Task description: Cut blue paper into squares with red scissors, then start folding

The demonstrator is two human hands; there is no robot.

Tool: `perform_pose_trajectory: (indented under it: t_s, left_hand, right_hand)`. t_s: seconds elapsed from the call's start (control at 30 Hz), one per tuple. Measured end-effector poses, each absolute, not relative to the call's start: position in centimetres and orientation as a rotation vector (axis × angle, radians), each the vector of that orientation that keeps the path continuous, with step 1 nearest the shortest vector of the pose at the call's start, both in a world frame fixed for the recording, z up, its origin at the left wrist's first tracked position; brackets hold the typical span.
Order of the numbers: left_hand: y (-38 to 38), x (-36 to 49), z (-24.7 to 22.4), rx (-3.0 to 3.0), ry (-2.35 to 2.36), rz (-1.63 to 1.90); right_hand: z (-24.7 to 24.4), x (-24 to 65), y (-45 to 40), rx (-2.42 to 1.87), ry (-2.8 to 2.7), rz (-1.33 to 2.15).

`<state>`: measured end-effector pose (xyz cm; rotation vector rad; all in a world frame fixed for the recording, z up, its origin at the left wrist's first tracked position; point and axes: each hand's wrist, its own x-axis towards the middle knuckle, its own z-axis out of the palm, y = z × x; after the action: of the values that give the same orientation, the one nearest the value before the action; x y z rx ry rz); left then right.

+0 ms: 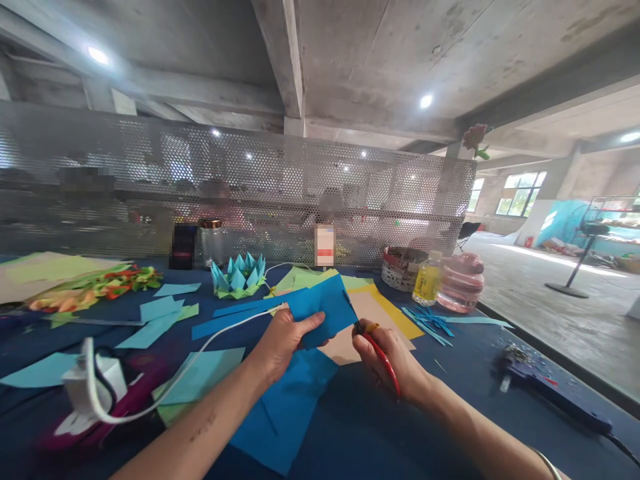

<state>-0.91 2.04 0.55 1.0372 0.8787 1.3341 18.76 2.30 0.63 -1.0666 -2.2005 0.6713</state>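
My left hand [287,340] is closed on a blue paper piece [325,308], thumb on top and fingers beneath. Red-handled scissors [384,363] are in my right hand [395,360], their dark blades at the right edge of that paper. Below lies a larger blue sheet [287,413] on the dark blue table. Blue strips [215,327] stick out to the left behind my left hand. Peach paper [373,333] and yellow paper [400,313] are spread behind the scissors. Thin cut blue strips [433,321] lie to the right.
A power strip [100,427] with a white charger and cable is at left. Light blue sheets [210,373] and a folded paper crown [240,275] lie nearby. A yellow bottle [427,283], pink bottle [463,283], basket [400,267] and glue gun [555,393] stand or lie right. A perforated screen [280,193] rises behind.
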Motion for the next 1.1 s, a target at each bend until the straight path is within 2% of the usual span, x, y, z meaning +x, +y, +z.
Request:
perform_pose_trajectory:
  t_s: [1.1]
  left_hand:
    - [1.5,-0.3,0.3,1.009,0.858,1.232]
  right_hand:
    - [-0.1,18.8,2.8,-1.104,-2.102,0.577]
